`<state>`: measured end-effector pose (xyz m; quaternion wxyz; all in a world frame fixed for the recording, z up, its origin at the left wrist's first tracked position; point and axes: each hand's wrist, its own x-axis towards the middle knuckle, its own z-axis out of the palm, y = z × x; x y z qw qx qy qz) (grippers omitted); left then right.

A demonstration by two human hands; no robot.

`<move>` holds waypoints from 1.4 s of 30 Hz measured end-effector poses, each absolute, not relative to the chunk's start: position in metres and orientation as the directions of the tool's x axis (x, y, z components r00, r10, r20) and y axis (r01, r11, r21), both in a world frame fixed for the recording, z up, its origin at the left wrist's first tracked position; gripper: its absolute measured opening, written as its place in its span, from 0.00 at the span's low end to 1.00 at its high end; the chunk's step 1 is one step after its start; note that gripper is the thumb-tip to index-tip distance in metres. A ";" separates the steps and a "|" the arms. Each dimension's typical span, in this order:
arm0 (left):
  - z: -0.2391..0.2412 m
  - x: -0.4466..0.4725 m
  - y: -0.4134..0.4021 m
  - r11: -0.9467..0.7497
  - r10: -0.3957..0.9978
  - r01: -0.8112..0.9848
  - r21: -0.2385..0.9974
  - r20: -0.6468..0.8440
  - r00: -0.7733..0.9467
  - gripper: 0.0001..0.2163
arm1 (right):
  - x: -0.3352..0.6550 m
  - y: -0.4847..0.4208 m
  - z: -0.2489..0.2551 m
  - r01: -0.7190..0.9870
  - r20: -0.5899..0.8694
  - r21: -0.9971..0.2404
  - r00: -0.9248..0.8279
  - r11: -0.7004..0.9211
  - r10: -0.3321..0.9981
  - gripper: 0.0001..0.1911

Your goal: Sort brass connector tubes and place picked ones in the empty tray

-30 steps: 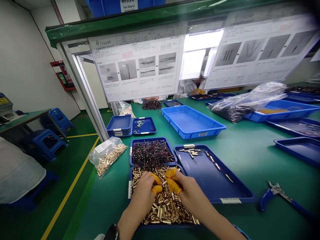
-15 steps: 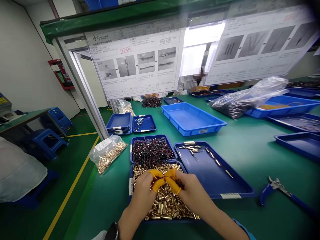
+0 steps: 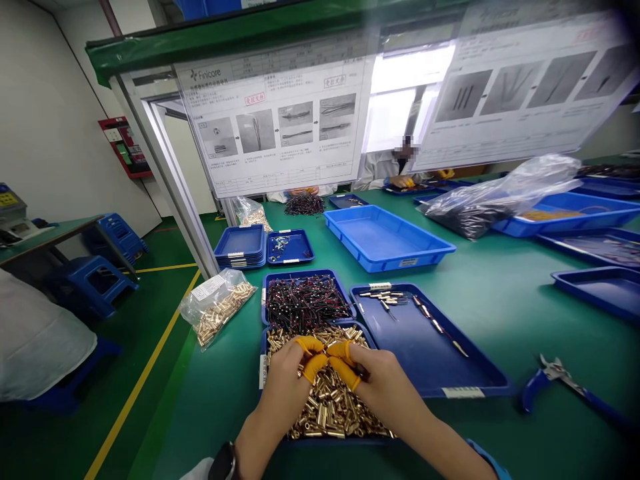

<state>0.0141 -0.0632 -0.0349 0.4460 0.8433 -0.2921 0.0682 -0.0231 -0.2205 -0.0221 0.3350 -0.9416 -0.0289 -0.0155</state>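
Note:
My left hand [image 3: 295, 373] and my right hand [image 3: 367, 377] meet over a blue tray [image 3: 263, 393] heaped with brass sleeves [image 3: 333, 407]. Yellow finger cots cover the thumb and forefinger of each. Both hands pinch, fingertips touching; whatever lies between them is too small and covered to make out. Just beyond sits a second tray of short black and red wires [image 3: 307, 300] with small bright ends. Right of these, a larger blue tray [image 3: 425, 360] holds several brass sleeves with wires [image 3: 385, 297] and a row of joined pieces [image 3: 437, 325].
Blue-handled pliers [image 3: 553, 370] lie at right. A plastic bag of brass sleeves [image 3: 220, 310] rests at left, before stacked blue trays [image 3: 239, 245]. Farther back stands a bright blue bin [image 3: 390, 237]. Instruction sheets [image 3: 280, 127] hang from the frame. A co-worker's hand [image 3: 401, 181] shows across the table.
My hands stay pinched together over the brass sleeves, their fingertips slightly closer. The view shifts slightly. Across the table, the co-worker's hands have moved apart.

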 end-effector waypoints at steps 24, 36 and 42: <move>-0.039 0.020 -0.059 -0.280 -0.518 -0.671 0.687 0.480 0.708 0.12 | -0.020 -0.222 -0.015 0.019 -0.053 -0.802 0.993 -0.598 0.103 0.08; -0.045 0.017 -0.063 -0.457 -0.588 -0.595 0.661 0.278 0.760 0.09 | -0.018 -0.223 -0.021 0.027 -0.080 -0.810 0.985 -0.585 0.156 0.04; -0.042 0.021 -0.063 -0.451 -0.459 -0.499 0.740 0.287 0.841 0.07 | -0.016 -0.231 -0.008 0.053 -0.026 -0.753 0.994 -0.655 0.109 0.06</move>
